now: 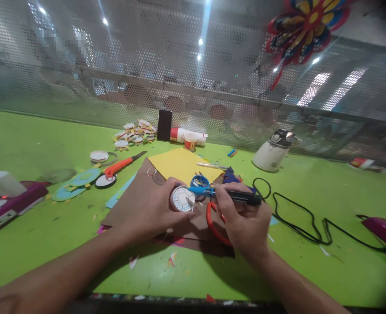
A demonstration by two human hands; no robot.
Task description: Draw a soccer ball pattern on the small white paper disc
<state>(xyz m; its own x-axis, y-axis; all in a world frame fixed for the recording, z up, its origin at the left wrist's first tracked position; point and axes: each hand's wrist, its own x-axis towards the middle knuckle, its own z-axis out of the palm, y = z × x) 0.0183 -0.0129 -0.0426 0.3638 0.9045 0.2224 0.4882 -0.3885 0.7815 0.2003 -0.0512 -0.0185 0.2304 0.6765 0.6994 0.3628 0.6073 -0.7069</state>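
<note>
My left hand [166, 203] grips a small round white paper piece [182, 199] by its rim, its face tilted up and marked with lines and dots. In my right hand [243, 213] is a pen [241, 197] with a black barrel and a blue front part, pointing left at the piece. Whether its tip touches the face is hard to tell. Just behind lies a small blue round container [199, 181] with bits in it. Red scissor handles [216, 226] show beside my right hand, on brown card [130, 209]. A yellow sheet [173, 162] covers the card's far part.
To the left lie an orange-handled cutter [121, 167], pale blue rings [84, 176] and a purple power strip [25, 203]. Finished-looking round pieces [138, 133], a dark phone [164, 125] and paper cups [190, 141] stand behind. Rightward are a jug [271, 152] and black cable [297, 235].
</note>
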